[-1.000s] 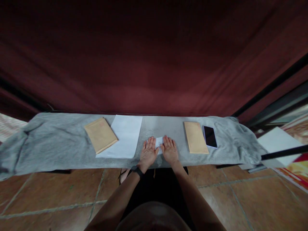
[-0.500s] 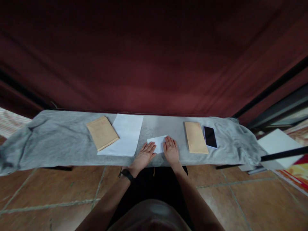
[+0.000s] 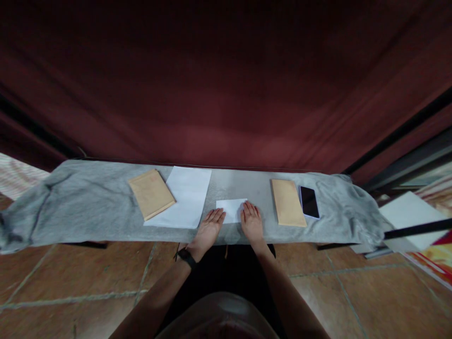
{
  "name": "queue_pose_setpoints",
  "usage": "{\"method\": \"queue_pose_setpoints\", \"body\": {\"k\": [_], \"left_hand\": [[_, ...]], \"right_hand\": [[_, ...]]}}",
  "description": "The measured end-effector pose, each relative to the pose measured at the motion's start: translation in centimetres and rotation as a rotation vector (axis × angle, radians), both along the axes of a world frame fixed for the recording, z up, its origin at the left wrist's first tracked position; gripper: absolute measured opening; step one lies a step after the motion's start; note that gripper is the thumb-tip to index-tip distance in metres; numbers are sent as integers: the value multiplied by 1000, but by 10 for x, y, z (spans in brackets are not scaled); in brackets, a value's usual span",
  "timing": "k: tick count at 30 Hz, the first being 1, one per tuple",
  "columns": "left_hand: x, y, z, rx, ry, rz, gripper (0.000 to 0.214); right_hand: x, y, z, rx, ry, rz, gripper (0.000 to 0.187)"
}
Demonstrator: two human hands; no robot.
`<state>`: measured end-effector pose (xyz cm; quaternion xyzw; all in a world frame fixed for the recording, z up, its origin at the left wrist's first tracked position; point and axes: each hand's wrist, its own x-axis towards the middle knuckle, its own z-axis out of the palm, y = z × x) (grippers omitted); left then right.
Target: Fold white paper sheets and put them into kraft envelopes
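A small folded white paper (image 3: 230, 208) lies on the grey cloth (image 3: 88, 207) that covers a low bench. My left hand (image 3: 208, 230) rests flat with fingers stretched out, its fingertips at the paper's lower left corner. My right hand (image 3: 251, 221) lies flat on the paper's right end, fingers together and extended. A dark band is on my left wrist.
A brown envelope (image 3: 151, 193) overlaps a large white sheet (image 3: 186, 195) at the left. Another brown envelope (image 3: 287, 202) and a dark phone (image 3: 309, 202) lie at the right. A dark red curtain hangs behind. Tiled floor lies below, with a white board (image 3: 406, 212) at far right.
My left hand has slid left and back off the folded paper, uncovering most of it. My right hand has stayed on its right end.
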<state>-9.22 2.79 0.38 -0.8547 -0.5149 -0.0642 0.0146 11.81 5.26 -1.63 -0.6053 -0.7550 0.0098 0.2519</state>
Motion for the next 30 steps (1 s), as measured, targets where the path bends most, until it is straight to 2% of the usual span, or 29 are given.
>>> {"method": "queue_pose_setpoints", "body": {"k": [7,11,16,20,30], "left_hand": [[50,10,-2,20,-121,116,47],[72,18,-7,1,-138,197,53],[70,23,-16,23,-134,247,57],[65,26,-16,19,-109,293,58],[63,29,-18,-40,-56,272,58]], "right_hand": [[0,-1,2,-23,-18,-4,43],[2,0,3,-48,-40,9,42],[3,0,0,-48,-8,6,44],[0,3,3,-49,15,-3,44],[-27,8,11,-153,-55,102,46]]}}
